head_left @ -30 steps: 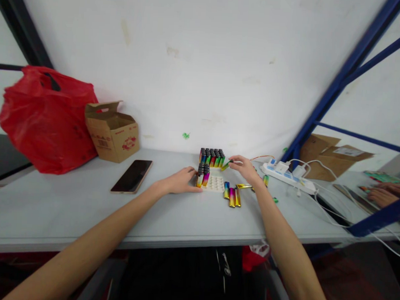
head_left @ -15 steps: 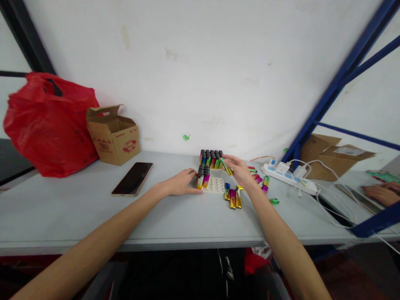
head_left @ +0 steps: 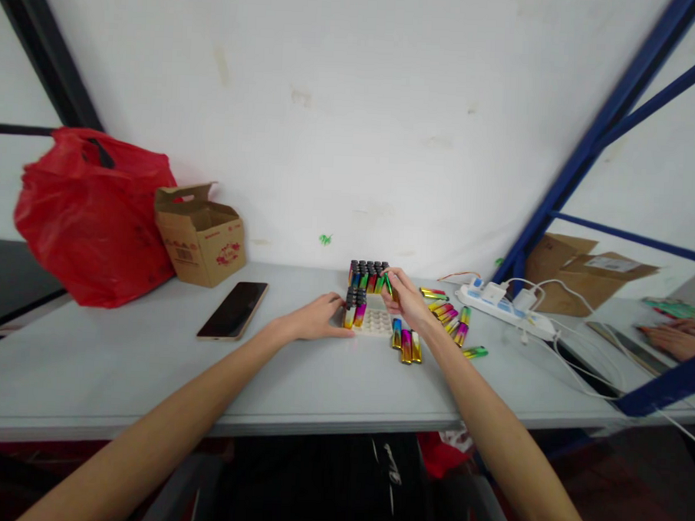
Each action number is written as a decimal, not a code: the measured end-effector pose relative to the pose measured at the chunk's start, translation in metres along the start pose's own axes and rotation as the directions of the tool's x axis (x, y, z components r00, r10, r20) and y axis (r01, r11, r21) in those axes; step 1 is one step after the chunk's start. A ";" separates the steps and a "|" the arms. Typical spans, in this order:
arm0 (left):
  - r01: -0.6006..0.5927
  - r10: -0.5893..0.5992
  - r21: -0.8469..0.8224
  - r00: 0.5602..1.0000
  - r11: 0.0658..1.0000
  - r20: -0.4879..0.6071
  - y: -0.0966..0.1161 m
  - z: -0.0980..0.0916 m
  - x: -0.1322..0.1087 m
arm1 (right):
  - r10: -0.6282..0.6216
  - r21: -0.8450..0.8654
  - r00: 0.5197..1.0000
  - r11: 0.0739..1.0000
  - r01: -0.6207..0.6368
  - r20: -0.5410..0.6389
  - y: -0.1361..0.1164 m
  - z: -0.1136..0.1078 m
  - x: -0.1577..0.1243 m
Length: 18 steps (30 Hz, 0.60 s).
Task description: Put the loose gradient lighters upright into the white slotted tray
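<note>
A white tray with rows of round holes (head_left: 375,321) lies on the table. Several lighters with black tops (head_left: 370,271) stand upright along its back, and more upright lighters (head_left: 355,308) fill its left side. Against the tray's left edge, my left hand (head_left: 319,317) grips it, thumb at the front corner and fingers behind. My right hand (head_left: 405,295) is closed on a green-and-yellow lighter (head_left: 389,284), held tilted over the tray's back right part; its lower end is partly hidden by the fingers. Loose shiny lighters (head_left: 406,346) lie by the tray's right side.
More loose lighters (head_left: 449,315) are scattered farther right, before a white power strip (head_left: 506,312) with cables. A phone (head_left: 233,310), an open cardboard box (head_left: 202,239) and a red plastic bag (head_left: 96,219) are on the left. Another person's hands (head_left: 675,340) show at far right.
My right hand has drawn slightly toward the tray, and the lighter in it has turned to a steeper tilt. My left hand has stayed at the tray.
</note>
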<state>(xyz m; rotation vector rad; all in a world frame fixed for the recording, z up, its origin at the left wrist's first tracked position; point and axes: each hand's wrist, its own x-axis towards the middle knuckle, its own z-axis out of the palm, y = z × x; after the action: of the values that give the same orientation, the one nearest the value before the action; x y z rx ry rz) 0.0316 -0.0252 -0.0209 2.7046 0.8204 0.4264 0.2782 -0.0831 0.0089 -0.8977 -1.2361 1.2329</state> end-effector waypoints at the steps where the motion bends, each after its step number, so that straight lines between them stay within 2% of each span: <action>1: -0.001 0.001 -0.001 1.000 1.000 0.003 0.000 0.000 0.000 | 0.002 -0.018 1.000 1.000 -0.002 -0.003 0.000 0.001 0.000; 9: -0.009 0.009 -0.006 1.000 1.000 0.006 -0.002 0.001 0.001 | 0.071 -0.160 0.978 0.982 -0.104 -0.197 0.009 0.003 0.002; 18: 0.002 -0.002 -0.003 1.000 1.000 0.014 -0.001 0.001 0.001 | 0.025 -0.219 0.980 0.973 -0.069 -0.199 0.011 0.010 0.002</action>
<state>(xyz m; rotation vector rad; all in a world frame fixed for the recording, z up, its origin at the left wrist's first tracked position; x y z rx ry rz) 0.0315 -0.0239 -0.0218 2.7010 0.8181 0.4074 0.2665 -0.0805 0.0005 -1.1910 -1.2163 1.0264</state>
